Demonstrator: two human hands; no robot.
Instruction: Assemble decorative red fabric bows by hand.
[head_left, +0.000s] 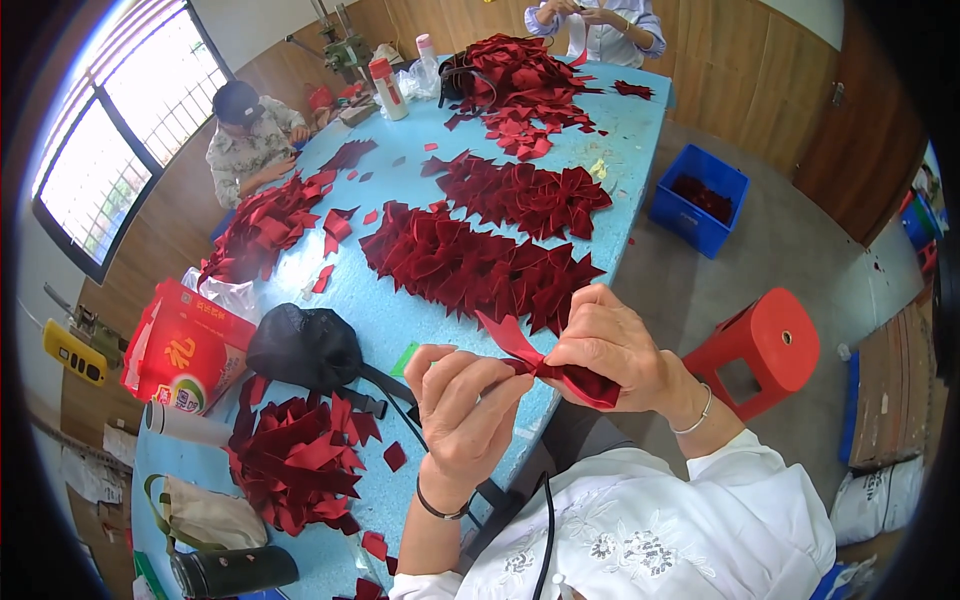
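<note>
Here both hands (540,375) pinch the red ribbon bow (560,372) between them.

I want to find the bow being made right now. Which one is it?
Start at the long blue table covered in piles of dark red bows. Come to its near edge, where two hands meet. The bow is pinched between the left hand and right hand, lifted off the table, unlike the piled ones.
</note>
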